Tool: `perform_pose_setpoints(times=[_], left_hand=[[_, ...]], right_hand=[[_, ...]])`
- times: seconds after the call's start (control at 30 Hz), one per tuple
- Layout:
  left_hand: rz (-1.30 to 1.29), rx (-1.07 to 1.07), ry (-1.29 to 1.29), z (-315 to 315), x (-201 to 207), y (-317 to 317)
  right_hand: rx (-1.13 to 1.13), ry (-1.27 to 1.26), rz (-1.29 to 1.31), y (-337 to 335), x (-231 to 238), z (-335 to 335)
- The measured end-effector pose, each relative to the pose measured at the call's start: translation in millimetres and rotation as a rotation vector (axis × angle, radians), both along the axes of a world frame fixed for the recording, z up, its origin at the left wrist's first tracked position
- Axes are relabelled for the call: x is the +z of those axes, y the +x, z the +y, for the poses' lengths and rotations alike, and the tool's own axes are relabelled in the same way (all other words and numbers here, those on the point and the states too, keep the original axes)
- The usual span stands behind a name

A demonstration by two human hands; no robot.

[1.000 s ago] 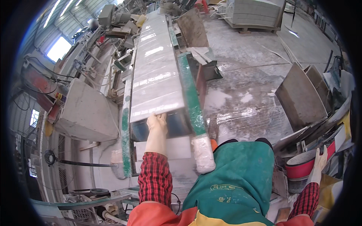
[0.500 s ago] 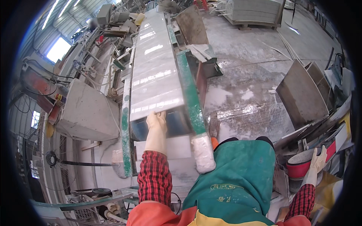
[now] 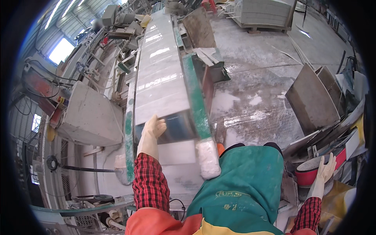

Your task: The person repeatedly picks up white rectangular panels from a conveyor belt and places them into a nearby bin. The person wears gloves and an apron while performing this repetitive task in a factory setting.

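Note:
My left hand (image 3: 153,130), in a pale rubber glove, is at the near edge of the first white slab (image 3: 162,107) on a long conveyor. Its fingers are loosely bent and no grip on the slab shows; the far side of the palm is hidden. Below that edge lies the dark, blurred end of the belt (image 3: 176,126). Far to the right my right hand (image 3: 326,168), gloved alike, hangs open with fingers apart, over a red container with a grey inside (image 3: 307,176); whether it touches the container I cannot tell.
Green and white rails (image 3: 197,109) flank the conveyor, the right one ending in a wrapped pad (image 3: 208,158) close to my green apron (image 3: 244,180). A pale block (image 3: 92,115) stands left. Brown boards (image 3: 313,98) lean at right, and a stack of slabs (image 3: 262,15) sits farther back.
My left hand has shifted a little left along the slab's near edge and turned, its fingers no longer lying over the slab. My right hand stays near the red container, slightly lower.

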State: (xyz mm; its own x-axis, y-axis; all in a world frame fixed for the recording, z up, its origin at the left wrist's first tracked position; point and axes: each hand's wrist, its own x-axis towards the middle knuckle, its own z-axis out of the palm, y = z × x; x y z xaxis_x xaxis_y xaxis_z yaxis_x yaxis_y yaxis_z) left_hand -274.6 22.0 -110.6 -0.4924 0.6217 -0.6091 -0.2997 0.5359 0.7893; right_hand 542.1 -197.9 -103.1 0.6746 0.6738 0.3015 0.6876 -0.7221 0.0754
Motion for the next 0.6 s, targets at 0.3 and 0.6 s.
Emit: perform_pose_setpoints(times=[0.3,0.6], left_hand=[[0.041,0.144,-0.015,-12.9,18.9,-16.2],[0.099,0.19,-0.021,7.1,24.6,4.1]], right_hand=[[0.144,0.21,0.146,29.2,3.7,-12.3],[-0.046,0.159,0.066,111.3,-31.9,-31.1]])
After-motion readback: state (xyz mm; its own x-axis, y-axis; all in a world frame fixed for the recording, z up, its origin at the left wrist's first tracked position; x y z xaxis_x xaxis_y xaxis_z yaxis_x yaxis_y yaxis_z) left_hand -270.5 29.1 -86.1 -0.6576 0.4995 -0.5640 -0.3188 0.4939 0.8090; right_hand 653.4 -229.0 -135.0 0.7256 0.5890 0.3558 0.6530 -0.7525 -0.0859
